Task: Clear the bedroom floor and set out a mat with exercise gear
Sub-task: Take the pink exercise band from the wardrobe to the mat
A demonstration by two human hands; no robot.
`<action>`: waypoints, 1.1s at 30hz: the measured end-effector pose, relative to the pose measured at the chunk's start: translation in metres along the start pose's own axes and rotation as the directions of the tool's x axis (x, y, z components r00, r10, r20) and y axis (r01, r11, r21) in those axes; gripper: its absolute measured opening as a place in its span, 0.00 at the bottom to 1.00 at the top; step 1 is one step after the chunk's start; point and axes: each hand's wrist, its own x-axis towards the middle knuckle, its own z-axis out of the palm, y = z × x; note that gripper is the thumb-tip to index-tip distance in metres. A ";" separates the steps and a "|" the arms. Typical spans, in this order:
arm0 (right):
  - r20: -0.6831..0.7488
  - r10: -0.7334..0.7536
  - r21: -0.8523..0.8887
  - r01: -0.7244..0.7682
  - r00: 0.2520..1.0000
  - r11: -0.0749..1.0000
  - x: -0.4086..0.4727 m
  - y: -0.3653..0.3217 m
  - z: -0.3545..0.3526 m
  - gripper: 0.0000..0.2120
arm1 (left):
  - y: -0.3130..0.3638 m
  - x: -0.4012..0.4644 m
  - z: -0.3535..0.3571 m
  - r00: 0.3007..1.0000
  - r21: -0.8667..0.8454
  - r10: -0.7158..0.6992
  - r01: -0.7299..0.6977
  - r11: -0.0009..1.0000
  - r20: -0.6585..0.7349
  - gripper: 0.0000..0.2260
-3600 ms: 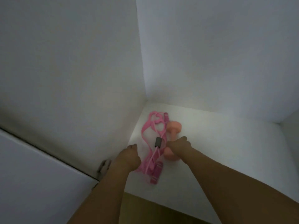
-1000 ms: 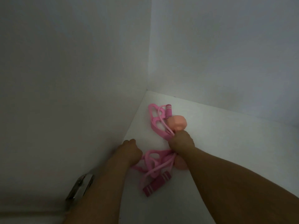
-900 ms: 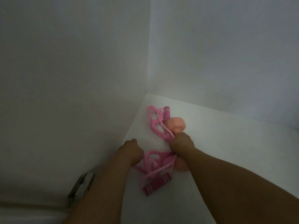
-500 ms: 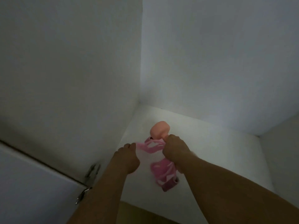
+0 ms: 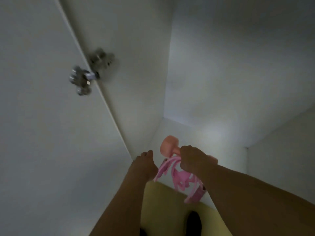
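My right hand (image 5: 192, 160) grips the handle of a peach-pink dumbbell (image 5: 168, 144), lifted just above the white shelf (image 5: 213, 135). One dumbbell head sticks out to the left of my fist. A tangle of pink stretch bands (image 5: 180, 179) with a striped handle (image 5: 196, 195) hangs from the same fist, over the shelf's front edge. My left hand (image 5: 144, 165) is curled close beside the bands' left loop. Whether it holds a strand is hidden.
I look into a white cupboard with bare side and back walls. Its open door (image 5: 42, 116) stands at the left, with a blurred metal hinge (image 5: 92, 72). Below the shelf edge lies yellowish floor (image 5: 162, 210) with a dark shape (image 5: 193, 222).
The dumbbell and bands have come off the shelf and toward its front edge in my right hand. The bands now dangle instead of lying flat. My view has pulled back and tilted up.
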 end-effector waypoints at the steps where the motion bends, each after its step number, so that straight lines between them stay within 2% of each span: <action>1: 0.006 -0.012 0.005 0.012 1.000 1.000 -0.026 -0.009 -0.013 0.06 | 0.001 -0.026 -0.013 1.000 -0.016 -0.007 0.007 1.000 -0.020 0.27; 6: -0.038 -0.043 0.008 0.043 0.998 0.999 -0.146 -0.049 -0.064 0.08 | 0.000 -0.144 -0.057 0.991 -0.017 0.023 -0.026 1.000 -0.133 0.24; 12: -0.067 -0.138 -0.120 0.129 0.988 0.984 -0.252 -0.092 -0.100 0.13 | -0.016 -0.255 -0.095 0.987 -0.026 -0.006 0.002 1.000 -0.161 0.26; 17: -0.113 -0.268 -0.192 0.243 0.957 0.951 -0.301 -0.123 -0.111 0.14 | -0.031 -0.322 -0.110 0.950 -0.087 -0.105 0.083 0.993 -0.294 0.27; 21: -0.094 -0.334 -0.243 0.303 0.938 0.921 -0.330 -0.148 -0.116 0.15 | -0.051 -0.369 -0.110 0.923 -0.155 -0.215 0.173 0.973 -0.319 0.27; 24: -0.064 -0.376 -0.305 0.340 0.925 0.890 -0.346 -0.167 -0.122 0.15 | -0.067 -0.402 -0.120 0.855 -0.298 -0.349 0.244 0.923 -0.382 0.24; 28: -0.103 -0.430 -0.382 0.364 0.897 0.850 -0.361 -0.196 -0.137 0.16 | -0.091 -0.433 -0.137 0.692 -0.538 -0.584 0.326 0.777 -0.425 0.17; 31: -0.109 -0.451 -0.417 0.371 0.886 0.829 -0.365 -0.215 -0.147 0.16 | -0.108 -0.443 -0.152 0.599 -0.734 -0.682 0.217 0.644 -0.421 0.17; 33: -0.110 -0.459 -0.434 0.373 0.881 0.820 -0.364 -0.226 -0.152 0.16 | -0.116 -0.444 -0.161 0.537 -0.785 -0.712 0.138 0.604 -0.453 0.19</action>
